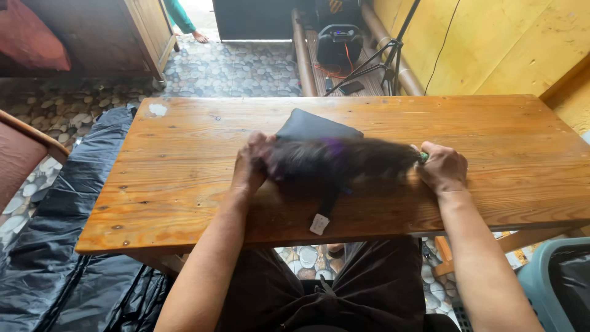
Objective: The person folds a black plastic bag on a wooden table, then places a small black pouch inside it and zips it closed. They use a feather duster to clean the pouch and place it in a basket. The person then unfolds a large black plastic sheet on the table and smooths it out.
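Note:
A dark garment (341,161), blurred with motion, is stretched across the middle of the wooden table (184,160) between my two hands. My left hand (251,166) grips its left end. My right hand (442,167) is closed on its right end, where a bit of green shows. A dark strap with a white tag (319,224) hangs from the garment toward the table's front edge. A flat, folded dark piece (310,126) lies just behind the garment, partly hidden by it.
Black plastic sheeting (55,246) covers the floor at left. A blue-grey basket (553,283) lined with black plastic stands at lower right. Behind the table are a bench with a black speaker (339,43), a tripod (384,58) and yellow walls. A person's foot (200,37) shows far back.

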